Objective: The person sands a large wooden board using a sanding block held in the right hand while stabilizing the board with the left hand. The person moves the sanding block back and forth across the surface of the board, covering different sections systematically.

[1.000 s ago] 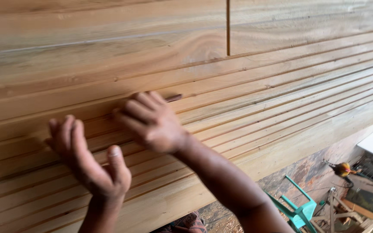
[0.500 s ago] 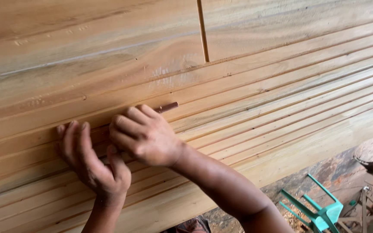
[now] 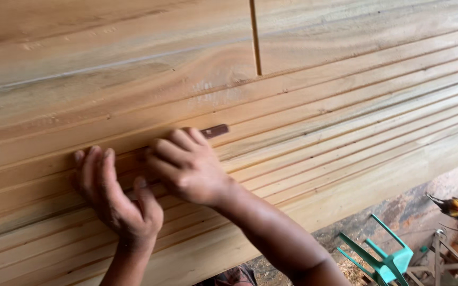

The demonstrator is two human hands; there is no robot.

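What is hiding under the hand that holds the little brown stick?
Under the right hand lie grooved wooden boards. The brown stick pokes out; its other end is covered.

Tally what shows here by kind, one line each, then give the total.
Hands: 2, left hand and right hand
Brown flat tool under the right hand: 1
Grooved wooden panel: 1
Green plastic chair: 1
Total: 5

Pale wooden planks (image 3: 345, 106), laid edge to edge with long grooves running between them, fill nearly the whole view under soft, even daylight. A dark seam (image 3: 254, 37) splits the two uppermost boards. Past the planks' lower edge, at the bottom right, lies a dirt floor (image 3: 398, 212) strewn with wood shavings, where a green plastic chair (image 3: 385, 259) lies tipped over beside a wooden frame (image 3: 441, 254).
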